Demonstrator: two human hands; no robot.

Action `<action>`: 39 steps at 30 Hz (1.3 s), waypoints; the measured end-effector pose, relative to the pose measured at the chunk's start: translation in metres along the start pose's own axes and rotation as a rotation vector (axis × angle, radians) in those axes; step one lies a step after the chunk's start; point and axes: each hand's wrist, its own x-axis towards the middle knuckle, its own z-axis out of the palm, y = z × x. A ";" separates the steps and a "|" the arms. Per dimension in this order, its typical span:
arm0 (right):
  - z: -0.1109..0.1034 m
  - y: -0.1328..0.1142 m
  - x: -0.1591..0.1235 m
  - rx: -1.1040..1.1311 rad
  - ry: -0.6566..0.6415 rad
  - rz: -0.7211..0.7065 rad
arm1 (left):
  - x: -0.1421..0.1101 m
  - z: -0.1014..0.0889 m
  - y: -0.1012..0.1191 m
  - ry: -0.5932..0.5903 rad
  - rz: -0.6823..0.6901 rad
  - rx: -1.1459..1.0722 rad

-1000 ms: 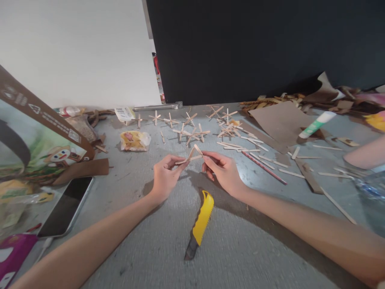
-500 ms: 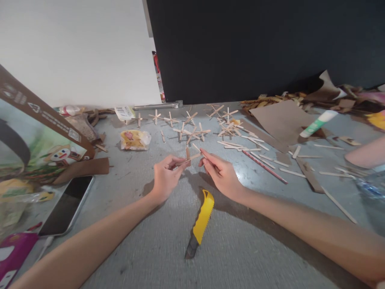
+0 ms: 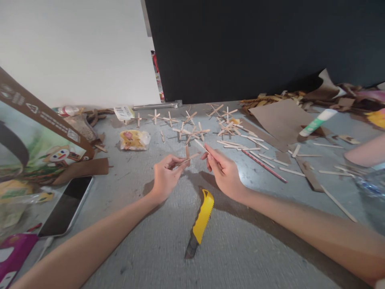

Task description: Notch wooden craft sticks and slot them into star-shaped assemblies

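My left hand [image 3: 166, 173] pinches a small cross of thin wooden sticks [image 3: 188, 156] above the grey floor. A separate single wooden stick [image 3: 199, 145] is pinched in my right hand [image 3: 223, 170], pointing up and left, its tip close to the cross. Both hands hover just beyond a yellow utility knife [image 3: 200, 221] lying on the floor. Several finished stick stars [image 3: 192, 133] lie farther back.
Loose sticks [image 3: 254, 154], a red pencil [image 3: 264, 166], brown cardboard [image 3: 281, 120] and a glue tube [image 3: 317, 123] lie at the right. A phone [image 3: 64, 205] and a printed box [image 3: 36, 138] are at the left. Another person's arm [image 3: 365, 151] shows at the right edge.
My right hand has drawn one stick away from the piece in my left hand; the two hands have moved slightly apart.
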 end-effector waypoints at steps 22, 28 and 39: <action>-0.009 0.000 0.004 -0.122 0.041 -0.218 | 0.007 -0.001 0.007 -0.341 -0.193 -0.183; -0.010 0.003 0.003 -0.063 0.013 -0.223 | 0.007 0.000 0.006 -0.361 -0.178 -0.178; -0.010 0.002 0.004 -0.026 -0.035 -0.169 | 0.005 -0.001 0.007 -0.411 -0.154 -0.133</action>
